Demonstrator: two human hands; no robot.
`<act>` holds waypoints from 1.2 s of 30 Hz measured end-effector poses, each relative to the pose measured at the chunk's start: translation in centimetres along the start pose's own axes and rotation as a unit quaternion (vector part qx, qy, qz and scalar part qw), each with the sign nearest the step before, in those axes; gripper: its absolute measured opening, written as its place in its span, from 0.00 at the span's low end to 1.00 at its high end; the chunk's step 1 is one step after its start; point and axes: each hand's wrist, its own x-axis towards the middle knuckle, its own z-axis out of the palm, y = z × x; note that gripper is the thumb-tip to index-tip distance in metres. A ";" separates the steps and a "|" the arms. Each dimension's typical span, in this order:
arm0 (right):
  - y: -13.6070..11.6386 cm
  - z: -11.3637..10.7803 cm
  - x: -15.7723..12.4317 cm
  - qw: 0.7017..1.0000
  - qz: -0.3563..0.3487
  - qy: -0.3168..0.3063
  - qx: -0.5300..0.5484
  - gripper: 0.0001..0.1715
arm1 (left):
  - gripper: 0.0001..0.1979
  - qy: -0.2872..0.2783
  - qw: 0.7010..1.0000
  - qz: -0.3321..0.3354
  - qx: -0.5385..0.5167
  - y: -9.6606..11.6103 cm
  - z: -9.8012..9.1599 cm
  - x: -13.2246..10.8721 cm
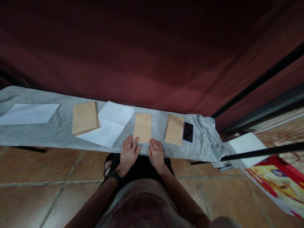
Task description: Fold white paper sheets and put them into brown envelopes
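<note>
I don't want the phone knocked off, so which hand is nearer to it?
Right. The right hand is left of the phone, with an envelope stack between them; the left hand is farther left.

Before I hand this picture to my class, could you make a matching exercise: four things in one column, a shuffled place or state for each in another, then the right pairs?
Things
1. Left envelope pile
2. Phone
3. Middle envelope
4. Left hand

Places and states
A. Dark screen up, beside the right envelope pile
B. Dark watch at its wrist
C. Partly on top of white paper
D. Tan, in the row between both envelope piles

Pairs: 1-C, 2-A, 3-D, 4-B
</note>
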 end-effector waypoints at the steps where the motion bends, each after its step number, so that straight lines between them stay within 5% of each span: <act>1: 0.0 0.0 0.0 1.000 0.001 0.001 0.001 0.25 | 0.28 0.001 1.000 -0.012 0.000 -0.1 0.0 0.0; 10: -0.4 -0.3 0.2 1.000 0.012 -0.015 0.002 0.25 | 0.25 -0.007 0.995 -0.057 -0.085 0.3 0.3 1.2; 16: -0.3 -0.4 0.2 1.000 0.008 -0.005 0.016 0.25 | 0.25 0.026 0.973 -0.148 -0.174 -0.3 0.6 3.6; 22: -0.2 -0.2 0.2 1.000 0.009 -0.002 0.025 0.24 | 0.34 0.050 0.875 -0.268 -0.399 -1.0 1.1 5.2; 26: -0.5 -0.4 0.4 0.999 0.036 0.005 0.037 0.23 | 0.23 -0.005 0.839 -0.255 -0.480 0.8 0.3 4.9; 29: -0.9 -1.0 1.0 0.998 0.053 -0.009 0.039 0.21 | 0.14 0.001 0.871 -0.216 -0.442 2.5 -0.7 4.8; 36: -2.8 -2.1 4.3 0.983 0.112 -0.069 0.131 0.21 | 0.11 0.032 0.971 -0.083 -0.221 5.5 -3.9 4.9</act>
